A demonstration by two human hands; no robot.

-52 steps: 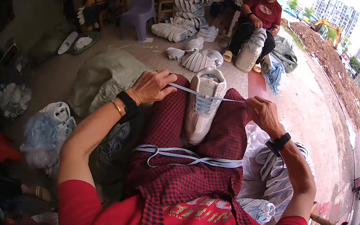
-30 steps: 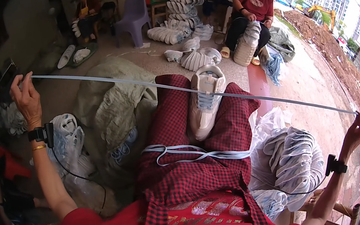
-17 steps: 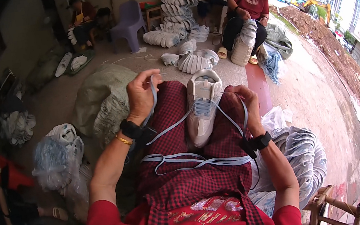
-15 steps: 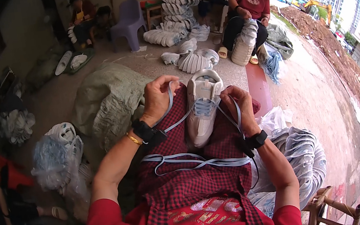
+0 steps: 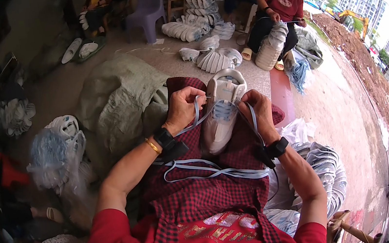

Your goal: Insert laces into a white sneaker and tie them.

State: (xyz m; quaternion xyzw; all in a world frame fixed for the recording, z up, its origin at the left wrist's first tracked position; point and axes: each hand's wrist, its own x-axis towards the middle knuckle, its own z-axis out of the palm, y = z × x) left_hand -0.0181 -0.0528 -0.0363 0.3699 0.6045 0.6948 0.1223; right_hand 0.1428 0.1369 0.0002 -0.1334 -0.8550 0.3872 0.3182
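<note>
A pale sneaker (image 5: 221, 124) rests on my lap between my thighs, its toe toward me and its heel opening away. Light blue lacing (image 5: 224, 110) crosses its tongue. My left hand (image 5: 182, 107) pinches a light blue shoelace (image 5: 197, 116) near its tip, close to the shoe's left eyelets. At the right eyelets my right hand (image 5: 255, 108) is closed on the lace, which hangs down past the palm; its fingertips touch the shoe's edge. More loose laces (image 5: 210, 168) lie across the checked apron (image 5: 190, 200) on my lap.
A large grey-green sack (image 5: 117, 97) bulges at left, near a plastic bag of blue laces (image 5: 49, 158). Bundled shoe uppers (image 5: 326, 168) lie at my right beside a wooden stool (image 5: 346, 231). Ahead, stacked uppers (image 5: 203, 2) stand near a purple chair (image 5: 147, 14) and a seated co-worker (image 5: 282, 4).
My left hand has moved right and slightly down, bringing the lace tip beside the shoe's eyelets. My right hand stays at the right side of the shoe. The view has shifted slightly.
</note>
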